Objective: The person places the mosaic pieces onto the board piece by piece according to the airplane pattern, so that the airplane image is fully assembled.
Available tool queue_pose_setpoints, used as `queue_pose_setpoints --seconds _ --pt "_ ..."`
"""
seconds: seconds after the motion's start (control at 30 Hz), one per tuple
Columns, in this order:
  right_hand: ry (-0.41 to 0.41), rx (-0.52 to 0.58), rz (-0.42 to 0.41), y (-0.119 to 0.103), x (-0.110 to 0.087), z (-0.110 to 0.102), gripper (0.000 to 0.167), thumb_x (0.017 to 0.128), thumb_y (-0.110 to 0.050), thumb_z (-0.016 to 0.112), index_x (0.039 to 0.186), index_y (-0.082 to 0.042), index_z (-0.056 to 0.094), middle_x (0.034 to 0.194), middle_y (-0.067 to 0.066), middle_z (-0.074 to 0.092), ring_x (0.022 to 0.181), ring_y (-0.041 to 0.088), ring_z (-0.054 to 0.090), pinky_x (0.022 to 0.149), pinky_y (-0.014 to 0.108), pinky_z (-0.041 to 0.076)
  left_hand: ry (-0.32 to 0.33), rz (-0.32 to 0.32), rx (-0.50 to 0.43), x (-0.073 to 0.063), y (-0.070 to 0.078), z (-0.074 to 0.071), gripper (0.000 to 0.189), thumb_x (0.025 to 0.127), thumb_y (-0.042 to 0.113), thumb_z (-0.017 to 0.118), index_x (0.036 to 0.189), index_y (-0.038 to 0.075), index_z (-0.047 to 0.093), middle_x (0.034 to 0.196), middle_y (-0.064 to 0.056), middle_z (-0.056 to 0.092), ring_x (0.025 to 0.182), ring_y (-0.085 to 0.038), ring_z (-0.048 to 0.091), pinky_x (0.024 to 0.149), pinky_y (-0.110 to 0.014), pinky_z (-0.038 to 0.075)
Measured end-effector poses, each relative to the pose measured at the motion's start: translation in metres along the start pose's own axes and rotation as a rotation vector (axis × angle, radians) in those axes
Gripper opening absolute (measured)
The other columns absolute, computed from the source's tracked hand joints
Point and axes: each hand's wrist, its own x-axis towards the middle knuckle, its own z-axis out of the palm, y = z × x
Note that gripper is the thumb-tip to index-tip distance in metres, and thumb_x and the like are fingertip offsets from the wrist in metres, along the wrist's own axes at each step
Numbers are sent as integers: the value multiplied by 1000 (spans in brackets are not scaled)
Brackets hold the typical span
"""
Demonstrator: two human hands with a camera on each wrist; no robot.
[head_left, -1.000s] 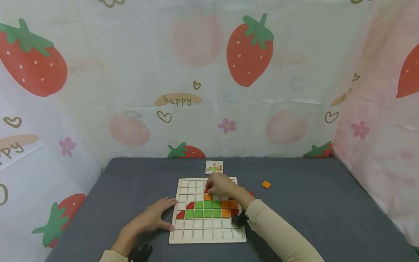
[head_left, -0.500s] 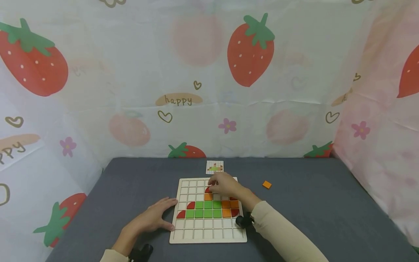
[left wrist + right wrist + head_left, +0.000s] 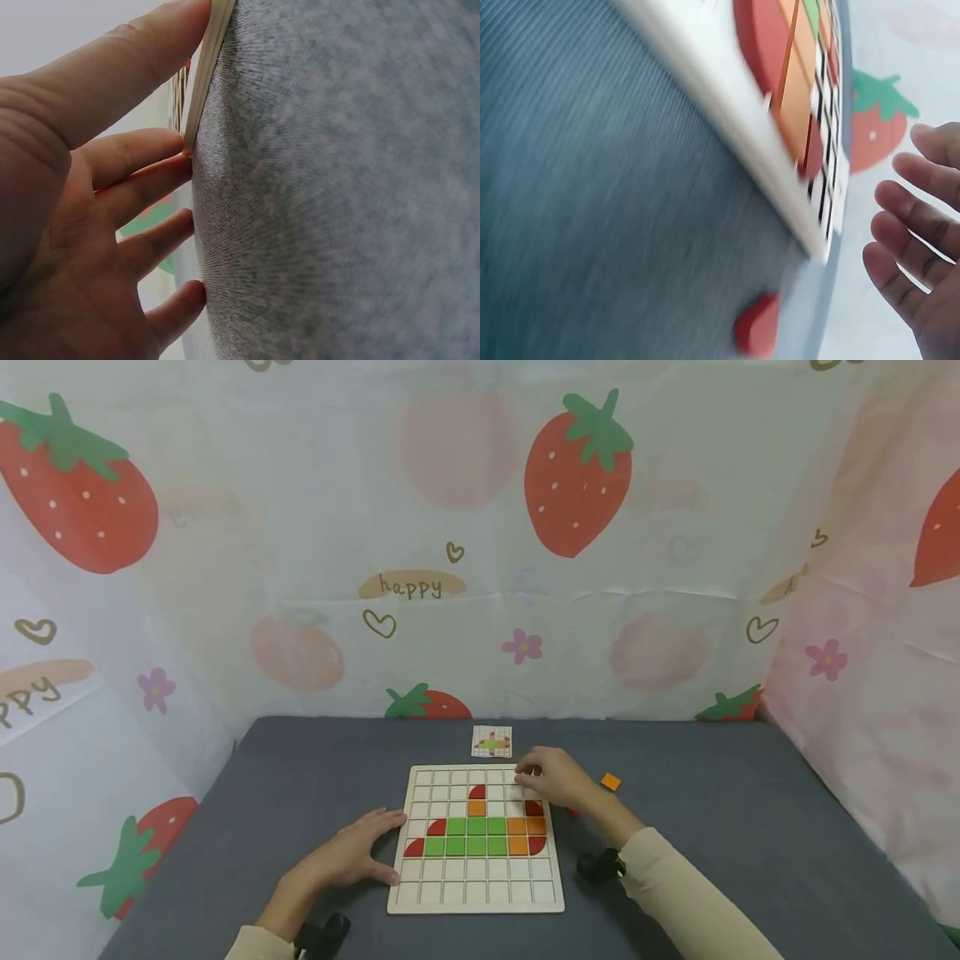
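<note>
A pale wooden grid board (image 3: 442, 897) lies on the grey table. My left hand (image 3: 347, 853) has its fingers extended, with thumb and fingertips at the board's left edge; the left wrist view shows the thumb (image 3: 120, 67) against the rim. Over the upper right corner hovers my right hand (image 3: 555, 777), and in the right wrist view its loosely bent fingers (image 3: 900, 202) hold nothing. Two rows of green tiles (image 3: 476, 844), orange tiles (image 3: 517, 844) and rounded red tiles cross the board. Above them sits an orange square (image 3: 476, 808) topped by a red quarter-round tile (image 3: 477, 792).
Behind the board lies a small picture card (image 3: 492, 742). A loose orange tile (image 3: 611, 782) is on the table to the right, and a loose red tile (image 3: 757, 326) lies beside the board's right edge. A strawberry-print curtain (image 3: 450, 647) encloses the table.
My right hand has moved right, from the red quarter-round tile above the orange square to the board's upper right corner, leaving that tile in view. The left hand stays in place.
</note>
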Motion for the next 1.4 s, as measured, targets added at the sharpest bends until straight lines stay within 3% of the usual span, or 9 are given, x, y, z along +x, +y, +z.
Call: queue_pose_setpoints --seconds 0.47,0.7,1.03,1.4 --pt "78 -82 75 52 -30 -30 17 91 -13 66 102 -1 73 89 5 65 79 14 58 70 32 49 -10 -2 -16 -1 3 -1 91 68 30 87 144 2 45 152 -20 41 145 -46 25 108 -69 24" --pt "90 -105 134 73 -44 -41 19 91 -12 66 105 0 71 95 9 66 88 23 64 76 40 53 4 2 -9 -2 3 0 91 68 30 87 144 1 45 151 -19 41 145 -45 26 109 -68 25" --pt "90 -88 179 88 -54 -48 22 89 -10 67 107 3 69 101 16 64 93 31 65 78 42 54 6 4 -3 1 1 1 92 67 31 87 143 2 46 151 -18 42 145 -45 26 109 -68 26" --pt "42 -115 264 92 -55 -51 28 88 -10 69 111 6 68 101 17 65 93 30 65 77 41 55 11 0 -14 1 0 1 91 67 30 87 143 2 46 151 -19 42 144 -46 26 108 -68 26"
